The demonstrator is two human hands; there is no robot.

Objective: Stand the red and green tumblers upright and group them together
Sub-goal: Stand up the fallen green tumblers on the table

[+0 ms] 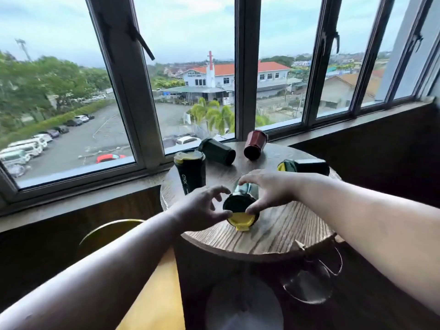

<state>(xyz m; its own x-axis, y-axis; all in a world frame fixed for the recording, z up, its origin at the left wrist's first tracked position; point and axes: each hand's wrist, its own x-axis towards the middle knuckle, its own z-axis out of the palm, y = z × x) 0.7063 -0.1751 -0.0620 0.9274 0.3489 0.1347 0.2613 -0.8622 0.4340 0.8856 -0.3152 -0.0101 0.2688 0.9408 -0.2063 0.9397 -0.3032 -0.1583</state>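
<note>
Left hand and right hand clasp the green tumbler lying sideways mid-table; the red tumbler lies at the table's far edge, the upright tumbler at its left.

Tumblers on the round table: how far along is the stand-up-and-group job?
Done: the upright green tumbler stands at the left of the table. In hand: left hand and right hand grip the middle green tumbler, lying on its side. Left: the back green tumbler, the red tumbler and the right green tumbler lie on their sides, apart; nothing grouped yet.
</note>
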